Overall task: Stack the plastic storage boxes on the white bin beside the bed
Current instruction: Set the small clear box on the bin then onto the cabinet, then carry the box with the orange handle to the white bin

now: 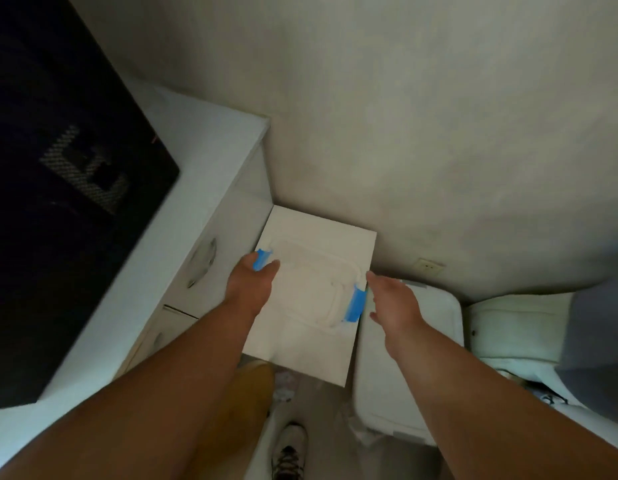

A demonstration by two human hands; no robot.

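Beside the white drawer unit (169,258), tight in the corner under the pale plaster wall (404,133), stands a white rectangular bin with a flat lid (300,355). On that lid sits a clear plastic storage box with blue side clips (311,282), its outline faint against the white beneath it, one clip at its left end and one at its right. The left hand (254,284) is closed on the left end of the box, thumb and fingers pinching around the blue clip there. The right hand (392,303) is at the right end with fingers spread and loosely extended, its fingertips just beside the right blue clip; whether they press on the box cannot be told through the blur. Just right of the bin, on the floor, is a second pale plastic container with a rounded lid (411,368), and further right another whitish tub (519,327) partly under grey-blue fabric (598,323). A dark cloth with a woven letter pattern (58,168) covers the top of the drawer unit. Below, one sneaker (288,452) shows on the floor.
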